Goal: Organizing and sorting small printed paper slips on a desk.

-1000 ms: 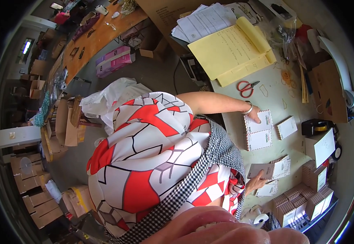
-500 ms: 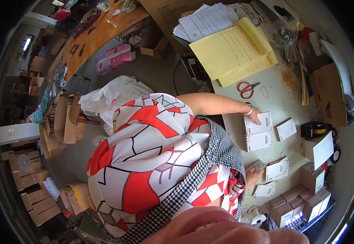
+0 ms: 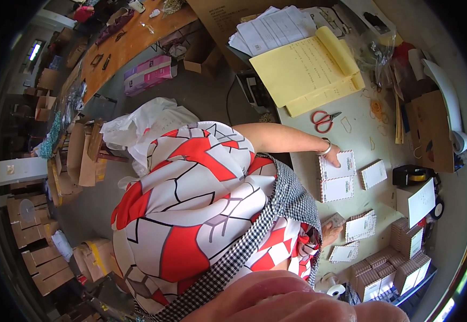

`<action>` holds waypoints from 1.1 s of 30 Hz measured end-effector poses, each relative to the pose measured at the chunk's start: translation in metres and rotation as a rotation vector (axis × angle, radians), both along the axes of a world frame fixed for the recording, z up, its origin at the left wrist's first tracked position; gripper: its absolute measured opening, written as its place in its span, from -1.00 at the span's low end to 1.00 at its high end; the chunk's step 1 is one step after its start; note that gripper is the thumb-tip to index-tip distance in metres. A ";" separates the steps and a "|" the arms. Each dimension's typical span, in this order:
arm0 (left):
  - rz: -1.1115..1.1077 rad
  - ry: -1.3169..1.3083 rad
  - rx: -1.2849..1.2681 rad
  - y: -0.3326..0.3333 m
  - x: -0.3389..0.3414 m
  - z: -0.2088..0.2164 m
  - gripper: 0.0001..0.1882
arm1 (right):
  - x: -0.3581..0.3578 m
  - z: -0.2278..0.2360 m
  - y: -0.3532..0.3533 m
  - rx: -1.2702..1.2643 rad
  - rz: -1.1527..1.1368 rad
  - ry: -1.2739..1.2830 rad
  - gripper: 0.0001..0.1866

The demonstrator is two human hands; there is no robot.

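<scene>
Left hand (image 3: 342, 159) flat on white card pad (image 3: 337, 166); right hand (image 3: 330, 232), grip unclear, beside card stack (image 3: 360, 226).

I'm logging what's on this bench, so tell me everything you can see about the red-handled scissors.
The scissors lie flat on the pale table, just below the yellow paper pad. They have two red loop handles, plastic by the look, and short grey metal blades that point toward the upper right and look nearly closed. Nothing holds or touches them; the left hand, wearing a bracelet, presses on a white card below them, well apart. Loose rubber bands lie on the table to their right.
</scene>
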State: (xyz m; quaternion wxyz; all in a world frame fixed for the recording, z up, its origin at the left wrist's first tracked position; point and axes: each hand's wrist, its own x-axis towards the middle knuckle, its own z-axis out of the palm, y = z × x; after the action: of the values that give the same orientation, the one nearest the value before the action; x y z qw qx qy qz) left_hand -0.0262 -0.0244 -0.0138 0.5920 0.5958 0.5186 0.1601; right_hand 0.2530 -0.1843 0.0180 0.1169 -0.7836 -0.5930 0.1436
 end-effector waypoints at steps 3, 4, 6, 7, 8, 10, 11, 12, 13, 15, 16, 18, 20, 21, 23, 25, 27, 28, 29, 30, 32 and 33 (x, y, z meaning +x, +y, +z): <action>0.007 -0.008 -0.006 -0.003 0.000 0.007 -0.51 | 0.004 -0.004 -0.001 0.028 0.027 -0.048 -0.64; 0.017 -0.027 -0.035 -0.005 0.000 0.008 -0.51 | 0.006 -0.007 -0.002 0.023 0.025 -0.052 -0.63; 0.029 -0.050 -0.069 -0.003 0.000 0.002 -0.52 | 0.004 -0.007 -0.002 0.021 0.033 -0.068 -0.62; 0.033 -0.051 -0.065 -0.001 0.001 0.001 -0.52 | 0.003 -0.005 -0.002 0.025 0.037 -0.068 -0.62; 0.017 -0.022 -0.055 -0.001 0.002 0.000 -0.52 | 0.000 0.000 -0.003 0.014 0.025 -0.068 -0.62; 0.002 0.007 -0.044 -0.001 0.001 -0.001 -0.52 | -0.003 0.004 -0.002 -0.006 0.011 -0.050 -0.62; 0.012 0.001 -0.049 -0.001 0.001 0.000 -0.51 | -0.001 0.002 -0.002 -0.005 0.010 -0.053 -0.62; 0.021 -0.006 -0.055 -0.001 0.001 0.002 -0.50 | 0.002 -0.002 -0.002 0.003 0.025 -0.062 -0.62; 0.020 -0.008 -0.054 -0.002 0.001 0.003 -0.50 | 0.004 -0.005 -0.001 0.010 0.040 -0.071 -0.62; 0.015 0.008 -0.054 -0.003 0.000 0.006 -0.49 | 0.006 -0.008 0.000 0.003 0.037 -0.080 -0.62; 0.014 0.007 -0.055 -0.003 0.000 0.008 -0.49 | 0.006 -0.009 0.000 -0.004 0.035 -0.086 -0.62; 0.025 -0.008 -0.050 -0.003 0.000 0.009 -0.50 | 0.005 -0.005 0.000 -0.004 0.045 -0.066 -0.62; 0.027 -0.012 -0.047 -0.002 -0.001 0.004 -0.50 | 0.002 0.003 0.000 -0.004 0.055 -0.045 -0.61; 0.029 -0.014 -0.043 -0.001 0.000 0.003 -0.50 | 0.000 0.011 -0.002 -0.013 0.076 -0.051 -0.60; 0.020 0.018 -0.027 0.000 0.000 0.003 -0.51 | -0.002 0.014 -0.006 -0.023 0.095 -0.059 -0.59; 0.008 0.051 -0.011 0.002 0.001 0.005 -0.51 | -0.001 0.012 -0.010 -0.027 0.049 -0.112 -0.61; 0.025 0.044 -0.011 -0.001 0.000 0.009 -0.53 | -0.006 0.012 -0.011 -0.068 0.021 -0.125 -0.65; 0.023 0.046 -0.011 -0.002 0.000 0.009 -0.53 | -0.008 0.012 -0.012 -0.109 -0.006 -0.138 -0.69; 0.035 0.028 -0.013 -0.002 -0.001 0.008 -0.54 | -0.008 0.013 -0.012 -0.111 -0.006 -0.138 -0.69; 0.048 0.010 -0.016 -0.003 -0.001 0.007 -0.54 | -0.009 0.016 -0.012 -0.107 0.024 -0.130 -0.72; 0.029 0.021 -0.011 -0.004 -0.002 0.007 -0.54 | -0.009 0.017 -0.013 -0.103 0.058 -0.122 -0.76; 0.008 0.031 -0.004 -0.004 -0.002 0.005 -0.54 | -0.008 0.016 -0.014 -0.055 0.042 -0.113 -0.77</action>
State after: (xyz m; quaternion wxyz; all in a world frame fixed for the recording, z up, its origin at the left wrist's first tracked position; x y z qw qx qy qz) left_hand -0.0287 -0.0286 -0.0088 0.5846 0.5947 0.5304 0.1524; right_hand 0.2451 -0.1985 0.0338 0.0587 -0.7809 -0.6106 0.1180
